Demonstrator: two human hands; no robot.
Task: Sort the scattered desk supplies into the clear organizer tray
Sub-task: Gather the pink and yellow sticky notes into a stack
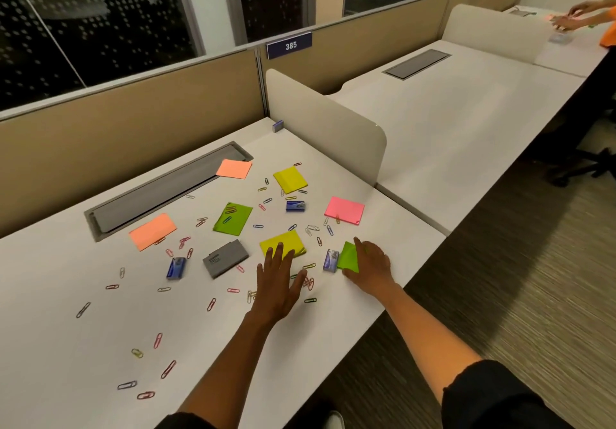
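Two bare forearms in dark rolled sleeves reach from the bottom edge over the white desk [383,215]. On the left, the left hand [278,283] lies flat with fingers straight and spread, its fingertips resting on the near edge of a yellow sticky-note pad [283,242]; it has hold of nothing. On the right, the right hand [371,263] lies palm-down on a small bright-green sticky-note pad [347,257], thumb along the pad's near edge; whether it presses or grips the pad cannot be told. Just left of that pad, touching it, is a small blue staple box [331,260].

No clear organizer tray shows anywhere in view. Coloured paper clips [168,369] are scattered across the desk, thickest between the two hands and thinner toward the near left. A flat grey rectangular box [226,258] sits left of the left hand, with a second blue staple box [176,268] beyond it. Farther back lie a larger green sticky-note pad [233,218] with clips on it, a third blue staple box [295,206], a pink sticky-note pad [344,210], another yellow sticky-note pad [290,179], and two orange sticky-note pads [152,231], one of them at the corner of the grey cable flap [160,192]. A cream divider panel [330,125] closes off the desk's right side. At the far right another person's hands [566,20] work at a distant desk.
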